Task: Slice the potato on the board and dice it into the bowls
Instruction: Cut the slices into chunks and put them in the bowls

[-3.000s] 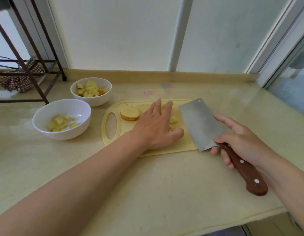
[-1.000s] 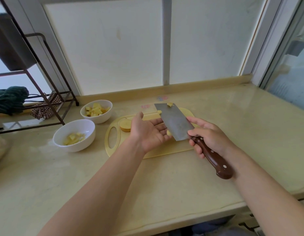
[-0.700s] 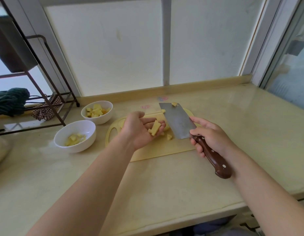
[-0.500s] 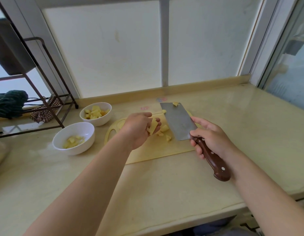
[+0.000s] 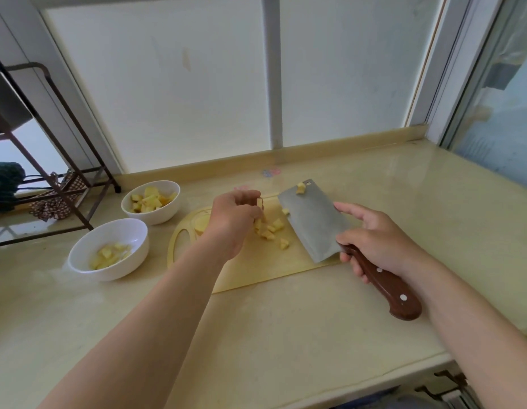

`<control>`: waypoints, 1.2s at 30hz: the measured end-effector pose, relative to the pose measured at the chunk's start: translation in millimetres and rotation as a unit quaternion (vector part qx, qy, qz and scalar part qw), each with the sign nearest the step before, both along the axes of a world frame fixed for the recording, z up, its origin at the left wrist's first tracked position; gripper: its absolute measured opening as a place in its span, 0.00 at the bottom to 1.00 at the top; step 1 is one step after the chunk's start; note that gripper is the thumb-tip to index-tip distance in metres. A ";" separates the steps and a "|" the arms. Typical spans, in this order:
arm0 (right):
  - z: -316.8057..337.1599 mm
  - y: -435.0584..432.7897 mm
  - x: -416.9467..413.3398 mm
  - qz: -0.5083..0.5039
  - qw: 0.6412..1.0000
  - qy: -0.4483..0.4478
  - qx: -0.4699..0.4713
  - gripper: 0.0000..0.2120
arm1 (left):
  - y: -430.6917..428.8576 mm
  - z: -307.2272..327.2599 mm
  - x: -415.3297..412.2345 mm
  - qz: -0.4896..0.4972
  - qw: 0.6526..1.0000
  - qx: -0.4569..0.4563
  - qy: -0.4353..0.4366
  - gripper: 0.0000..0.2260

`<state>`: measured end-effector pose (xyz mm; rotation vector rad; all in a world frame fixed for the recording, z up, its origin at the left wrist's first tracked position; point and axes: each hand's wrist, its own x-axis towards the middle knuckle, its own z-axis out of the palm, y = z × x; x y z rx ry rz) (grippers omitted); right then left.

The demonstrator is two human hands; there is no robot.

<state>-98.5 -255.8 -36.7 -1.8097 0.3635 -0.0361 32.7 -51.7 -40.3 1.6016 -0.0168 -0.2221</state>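
Observation:
A yellow cutting board [image 5: 250, 267] lies on the counter with loose potato cubes [image 5: 272, 230] near its middle. My left hand [image 5: 231, 218] hovers over the board, fingers curled round several potato pieces [image 5: 259, 203]. Behind that hand a round potato slice [image 5: 201, 224] shows partly. My right hand [image 5: 380, 243] grips the brown handle of a cleaver [image 5: 313, 219], blade flat and raised over the board's right side, one cube stuck near its tip. Left of the board stand two white bowls: the near bowl [image 5: 109, 250] and the far bowl [image 5: 151, 202], both holding diced potato.
A dark metal rack [image 5: 58, 184] with cloth on its lower shelf stands at the far left on the counter. Frosted window panes rise behind the counter's back ledge [image 5: 285, 156]. The counter's front edge [image 5: 374, 379] runs close below my arms.
My left hand took potato pieces off the cleaver blade, closed round them and turned over above the board. Cubes have dropped onto the board. The cleaver stays raised.

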 end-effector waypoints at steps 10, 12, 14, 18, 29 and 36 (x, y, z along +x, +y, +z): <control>15.5 -15.1 -6.0 0.074 0.992 0.037 -0.093 0.34 | 0.1 -1.5 0.3 -0.016 0.997 0.016 -0.071 0.13; 24.6 -16.2 -8.5 0.086 0.985 0.041 -0.145 0.35 | 1.9 -0.6 0.3 -0.018 0.997 0.013 -0.076 0.12; 32.9 -15.9 -10.2 0.098 0.974 0.050 -0.197 0.37 | 2.9 -0.8 2.1 -0.020 0.997 0.019 -0.079 0.12; 48.2 -13.7 -13.4 0.113 0.959 0.066 -0.252 0.38 | 2.0 -0.9 5.8 -0.009 0.996 0.017 -0.087 0.11; 64.1 5.0 -29.4 0.148 0.886 0.052 -0.437 0.34 | 2.5 -4.5 9.0 0.049 0.991 0.047 -0.111 0.10; 65.8 10.3 -28.4 0.158 0.871 0.047 -0.462 0.34 | 2.5 -9.6 15.8 0.070 0.984 0.064 -0.150 0.10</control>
